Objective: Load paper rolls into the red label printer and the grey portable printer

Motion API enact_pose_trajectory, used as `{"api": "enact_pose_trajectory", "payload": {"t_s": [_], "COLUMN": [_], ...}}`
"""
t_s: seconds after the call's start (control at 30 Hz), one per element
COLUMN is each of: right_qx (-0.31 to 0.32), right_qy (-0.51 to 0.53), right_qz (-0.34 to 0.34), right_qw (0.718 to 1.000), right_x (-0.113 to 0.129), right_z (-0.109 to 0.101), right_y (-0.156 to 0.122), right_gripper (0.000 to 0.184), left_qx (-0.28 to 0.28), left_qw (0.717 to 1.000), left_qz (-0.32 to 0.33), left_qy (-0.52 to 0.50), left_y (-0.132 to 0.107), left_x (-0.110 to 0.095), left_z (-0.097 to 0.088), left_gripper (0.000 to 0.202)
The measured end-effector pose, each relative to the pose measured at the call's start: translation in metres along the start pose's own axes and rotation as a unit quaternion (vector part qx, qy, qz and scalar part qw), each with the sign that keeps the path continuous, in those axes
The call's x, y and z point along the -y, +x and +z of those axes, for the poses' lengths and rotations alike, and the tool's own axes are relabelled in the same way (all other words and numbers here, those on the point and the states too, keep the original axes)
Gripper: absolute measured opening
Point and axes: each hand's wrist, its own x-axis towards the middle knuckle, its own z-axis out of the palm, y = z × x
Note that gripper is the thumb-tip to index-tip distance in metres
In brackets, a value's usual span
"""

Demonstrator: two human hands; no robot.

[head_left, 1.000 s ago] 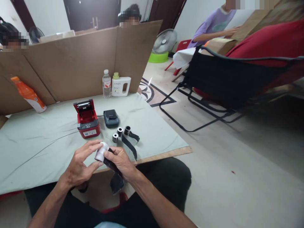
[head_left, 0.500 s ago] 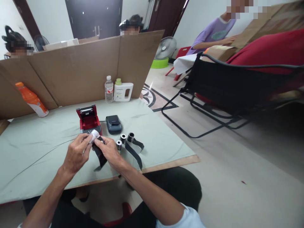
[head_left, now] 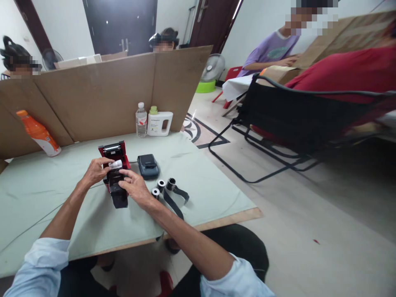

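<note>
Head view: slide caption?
Left hand on white roll, right hand on its black tail, at the open red printer.

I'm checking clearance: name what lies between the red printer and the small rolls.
The head view shows the right hand between the red printer and small rolls.

One head view, from above the wearer's lap, facing forward and down across the surface (head_left: 210, 185). Left hand (head_left: 94, 171) and right hand (head_left: 137, 187) at arm's reach, left of centre; wide framing, door (head_left: 120, 24) far back, chair (head_left: 293, 111) right.

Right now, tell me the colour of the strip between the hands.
Black; the strip shows best in the head view.
</note>
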Motion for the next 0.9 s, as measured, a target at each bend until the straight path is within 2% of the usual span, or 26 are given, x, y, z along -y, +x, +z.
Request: {"api": "enact_pose_trajectory", "payload": {"t_s": [0.1, 0.2, 0.37, 0.47, 0.53, 0.6, 0.67, 0.7, 0.73, 0.8, 0.9], "right_qx": [-0.008, -0.013, -0.016, -0.026, -0.029, -0.025, -0.02, -0.017, -0.015, -0.015, -0.011], "right_qy": [-0.023, -0.03, -0.036, -0.039, -0.037, -0.029, -0.017, -0.01, -0.003, 0.008, 0.016], "right_qz": [0.011, 0.021, 0.029, 0.028, 0.027, 0.027, 0.027, 0.025, 0.023, 0.019, 0.018], "right_qw": [1.0, 0.999, 0.999, 0.999, 0.999, 0.999, 0.999, 0.999, 1.0, 1.0, 1.0], "right_x": [0.001, 0.002, -0.001, -0.004, -0.006, -0.007, -0.009, -0.01, -0.011, -0.013, -0.013], "right_z": [-0.001, 0.001, 0.002, 0.0, -0.001, -0.002, -0.002, -0.001, 0.0, 0.001, 0.002], "right_y": [-0.005, -0.01, -0.015, -0.016, -0.016, -0.016, -0.017, -0.017, -0.017, -0.017, -0.018], "right_gripper": [0.038, 0.029, 0.028, 0.029, 0.03, 0.03, 0.031, 0.031, 0.031, 0.03, 0.029], "left_qx": [0.005, 0.022, 0.041, 0.033, -0.016, -0.109, -0.197, -0.219, -0.222, -0.187, -0.128], "left_qw": [1.0, 0.999, 0.996, 0.997, 0.998, 0.992, 0.976, 0.971, 0.968, 0.968, 0.96], "left_qz": [-0.017, -0.026, -0.048, -0.039, -0.032, -0.05, -0.083, -0.098, -0.11, -0.121, -0.119], "left_qy": [0.015, 0.033, 0.057, 0.053, 0.048, 0.049, 0.033, 0.009, -0.026, -0.12, -0.22], "left_y": [0.005, 0.008, 0.01, 0.008, 0.004, 0.001, 0.002, 0.005, 0.009, 0.019, 0.031], "left_x": [0.003, 0.003, 0.002, 0.002, 0.005, 0.01, 0.016, 0.02, 0.024, 0.031, 0.037], "left_z": [0.006, 0.009, 0.01, 0.008, 0.005, 0.0, -0.004, -0.005, -0.006, -0.005, -0.002], "left_gripper": [0.032, 0.034, 0.039, 0.035, 0.026, 0.02, 0.029, 0.039, 0.05, 0.065, 0.069]}}
